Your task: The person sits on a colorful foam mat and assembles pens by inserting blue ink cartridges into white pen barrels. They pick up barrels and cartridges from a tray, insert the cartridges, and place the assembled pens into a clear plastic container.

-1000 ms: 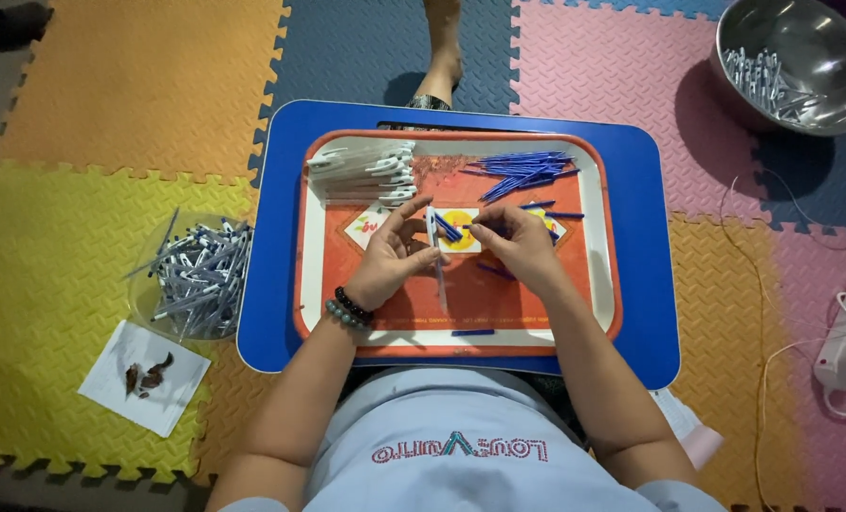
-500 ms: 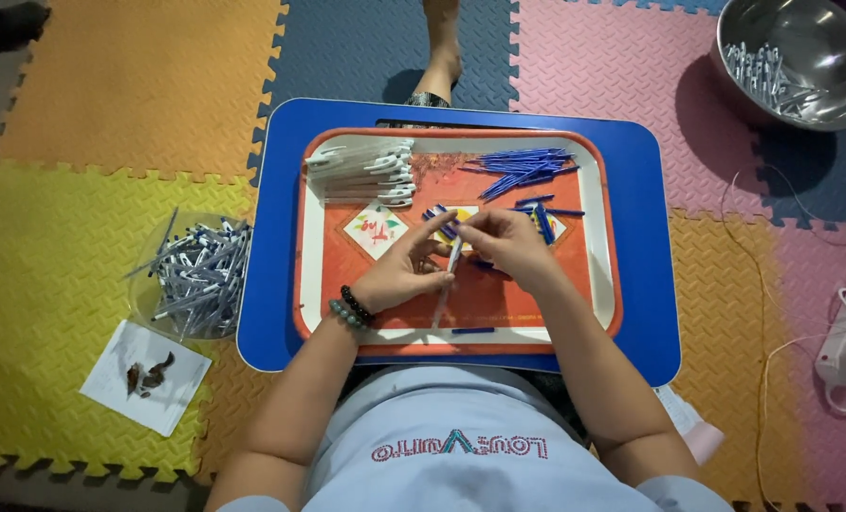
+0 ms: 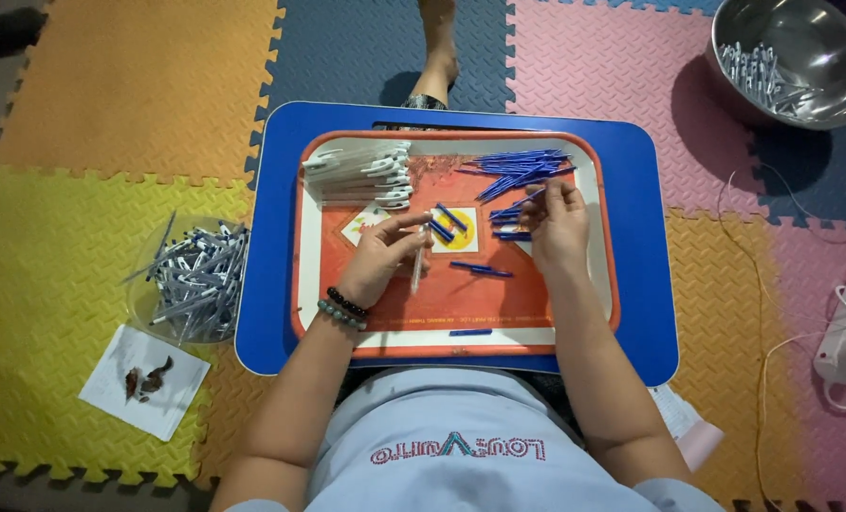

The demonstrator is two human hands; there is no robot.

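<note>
My left hand (image 3: 385, 254) holds a clear pen barrel (image 3: 417, 261) upright over the orange tray (image 3: 594, 171). My right hand (image 3: 556, 223) has reached to the right part of the tray and pinches a blue pen refill (image 3: 529, 197) at the edge of the pile of blue refills (image 3: 518, 169). A stack of white pen barrels (image 3: 361, 175) lies at the tray's upper left. A few loose blue pieces (image 3: 480, 270) lie on the tray between my hands. The tray rests on a blue lap table (image 3: 651, 284).
A clear bowl of assembled pens (image 3: 195, 275) sits on the yellow mat at left, with a white paper (image 3: 143, 379) below it. A steel bowl (image 3: 793, 57) holding metal parts is at top right. A white power strip and cables (image 3: 845, 332) lie at right. A foot (image 3: 437, 57) shows beyond the table.
My right hand has left my left hand and moved right to the blue refill pile. My left hand stays in place with the clear barrel.
</note>
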